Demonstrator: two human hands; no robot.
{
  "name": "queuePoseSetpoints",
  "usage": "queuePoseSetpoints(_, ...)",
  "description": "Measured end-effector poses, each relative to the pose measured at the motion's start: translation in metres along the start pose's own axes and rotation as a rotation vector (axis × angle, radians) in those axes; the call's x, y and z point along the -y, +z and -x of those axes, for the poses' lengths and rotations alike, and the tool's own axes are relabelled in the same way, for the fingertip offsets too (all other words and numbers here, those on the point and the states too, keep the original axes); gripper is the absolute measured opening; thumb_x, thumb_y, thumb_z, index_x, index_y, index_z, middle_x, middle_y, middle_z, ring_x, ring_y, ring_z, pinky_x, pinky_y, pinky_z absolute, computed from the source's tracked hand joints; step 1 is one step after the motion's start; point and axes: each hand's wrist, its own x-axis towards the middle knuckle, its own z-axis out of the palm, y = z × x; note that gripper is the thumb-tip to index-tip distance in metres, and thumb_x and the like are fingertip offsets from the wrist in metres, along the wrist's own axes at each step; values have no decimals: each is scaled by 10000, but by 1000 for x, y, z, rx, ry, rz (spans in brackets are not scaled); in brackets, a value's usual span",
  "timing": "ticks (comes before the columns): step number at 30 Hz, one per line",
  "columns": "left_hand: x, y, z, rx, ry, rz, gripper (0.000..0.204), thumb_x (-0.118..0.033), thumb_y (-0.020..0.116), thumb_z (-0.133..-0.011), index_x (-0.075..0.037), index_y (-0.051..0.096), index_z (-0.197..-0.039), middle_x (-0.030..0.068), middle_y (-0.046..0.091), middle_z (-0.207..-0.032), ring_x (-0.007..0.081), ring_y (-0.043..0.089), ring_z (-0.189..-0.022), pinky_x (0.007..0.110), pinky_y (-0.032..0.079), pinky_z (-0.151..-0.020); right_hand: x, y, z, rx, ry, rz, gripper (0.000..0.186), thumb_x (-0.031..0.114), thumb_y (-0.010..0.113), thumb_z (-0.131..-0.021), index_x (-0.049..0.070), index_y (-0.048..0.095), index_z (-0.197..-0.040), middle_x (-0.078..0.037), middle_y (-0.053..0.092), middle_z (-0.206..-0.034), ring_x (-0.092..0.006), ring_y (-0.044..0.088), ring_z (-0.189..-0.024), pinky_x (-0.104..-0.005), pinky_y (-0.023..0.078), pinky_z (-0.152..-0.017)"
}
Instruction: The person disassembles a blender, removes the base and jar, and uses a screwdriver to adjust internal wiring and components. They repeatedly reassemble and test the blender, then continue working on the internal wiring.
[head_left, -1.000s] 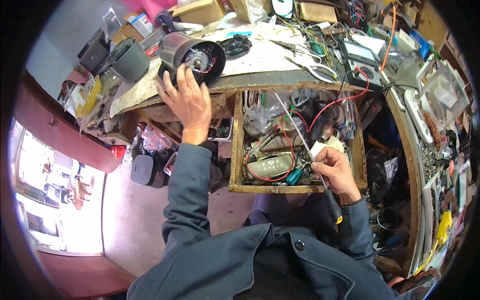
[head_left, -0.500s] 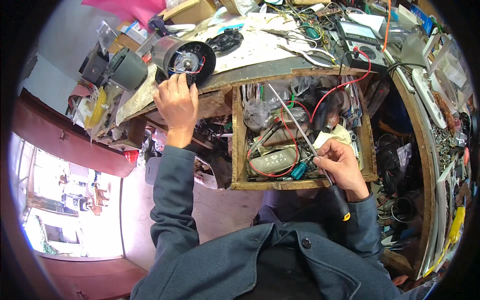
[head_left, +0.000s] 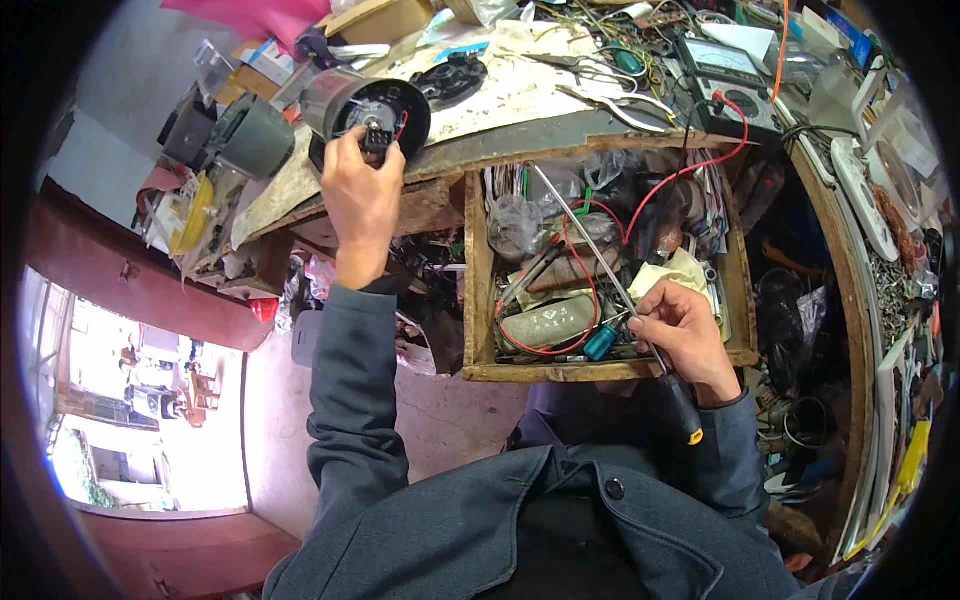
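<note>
A dark round appliance base (head_left: 335,100) lies on its side at the bench's left, its open end toward me, with a motor (head_left: 377,113) and wires inside. At that opening, my left hand (head_left: 362,195) pinches a small black block (head_left: 377,140), seemingly a connector or switch. My right hand (head_left: 680,330) grips a long screwdriver (head_left: 622,290) by its shank near the handle. Its black handle with a yellow end hangs toward me, and its tip points up and left over the open wooden drawer (head_left: 610,371).
Inside the drawer lie a teal-handled screwdriver (head_left: 600,342), a grey stone-like block (head_left: 548,322), bags and a red lead. On the bench are a black round cover (head_left: 448,80), pliers (head_left: 620,108) and an analogue multimeter (head_left: 732,85). A grey container (head_left: 255,138) stands at left.
My left hand has shifted slightly right and turned, so the black block now shows between its fingers. My right hand and the screwdriver have barely moved.
</note>
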Motion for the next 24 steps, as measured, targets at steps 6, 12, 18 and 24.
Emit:
queuePoseSetpoints(6,-15,-12,-59,247,217,-205,393,-317,876,-816,25,789,-987,187,752,-819,282,754,-761,394,571,-721,1,-4,5,-38,15,-15,144,-5,756,-921,37,621,-946,3,669,-811,-58,630,-669,-209,480,-597)
queuePoseSetpoints(12,-1,-9,-85,328,316,-85,392,-322,850,-827,59,765,-855,261,707,-782,415,703,-688,436,552,-659,0,-5,1,-28,8,-31,161,4,762,-927,41,608,-954,0,665,-817,-61,634,-659,-199,475,-584)
queuePoseSetpoints(18,2,-12,-86,442,154,63,272,-152,780,-908,85,776,-1041,142,793,-861,141,759,-734,253,598,-682,5,-3,4,-17,28,-33,161,-6,760,-923,36,607,-952,-6,669,-838,-65,631,-675,-210,488,-605)
queuePoseSetpoints(24,10,-17,-90,544,-42,259,292,-57,746,-900,95,745,-1149,159,796,-940,161,770,-803,266,614,-733,3,-3,4,-14,30,-32,155,-10,760,-922,31,612,-948,-6,667,-846,-66,626,-681,-212,491,-611)
